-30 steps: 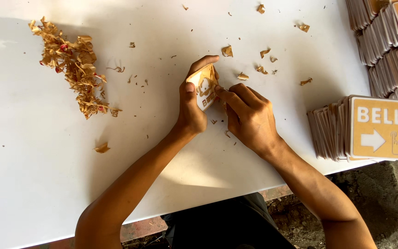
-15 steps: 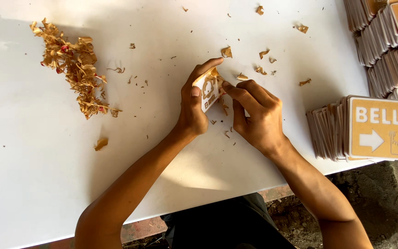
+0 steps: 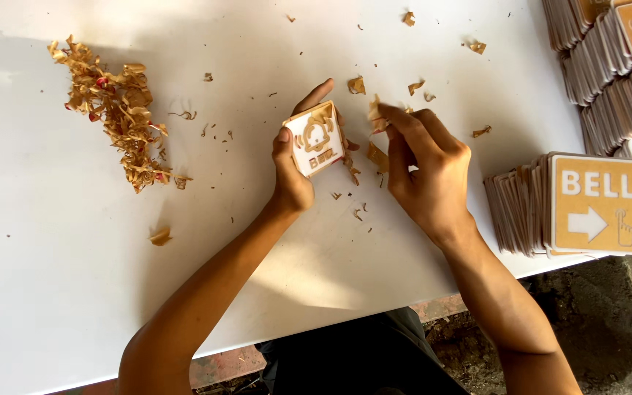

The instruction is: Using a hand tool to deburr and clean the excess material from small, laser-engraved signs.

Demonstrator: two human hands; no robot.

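On the white bench (image 3: 53,241), right of the heap of peelings (image 3: 115,121), the left hand (image 3: 294,172) is closed around a small square sign plate (image 3: 316,139), tilted and held by its edges. It seems light, stiff and thin. Just beside the plate, the right hand (image 3: 426,168) pinches a soft paper strip (image 3: 376,113).

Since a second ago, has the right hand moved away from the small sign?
Yes. The right hand has pulled off the small sign held in the left hand, shifting toward the stack of signs and pinching a peeled strip.
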